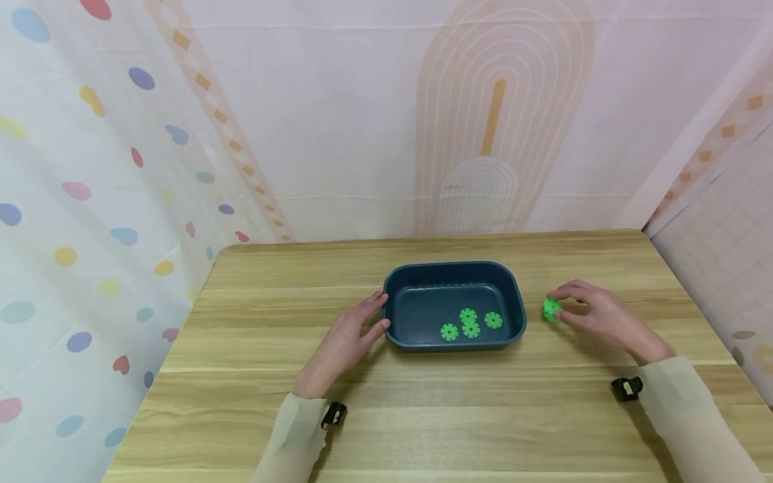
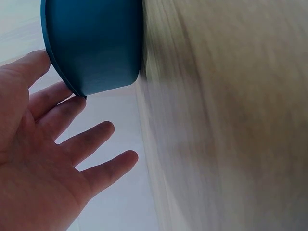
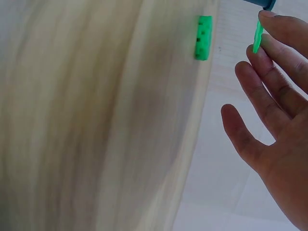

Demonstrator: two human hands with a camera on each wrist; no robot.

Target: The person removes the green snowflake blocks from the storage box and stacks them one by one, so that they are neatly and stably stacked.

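Note:
A dark blue rectangular bin (image 1: 417, 308) stands on the table with several green notched discs (image 1: 449, 332) lying on its floor, toward the front and right. My left hand (image 1: 341, 342) rests its fingertips against the bin's left rim, fingers spread and fairly straight. To the right of the bin, my right hand (image 1: 598, 318) pinches one thin green disc (image 3: 258, 37) between thumb and fingertips. The right wrist view has it raised on edge, apart from a short stack of green discs (image 3: 204, 38) on the table. In the head view, held disc and stack overlap.
The wood-grain table (image 1: 471, 416) reaches back to a patterned curtain (image 1: 350, 134). Another curtain with coloured dots (image 1: 78, 268) hangs along the left side. Black wrist straps (image 1: 627, 388) show at both light sleeves.

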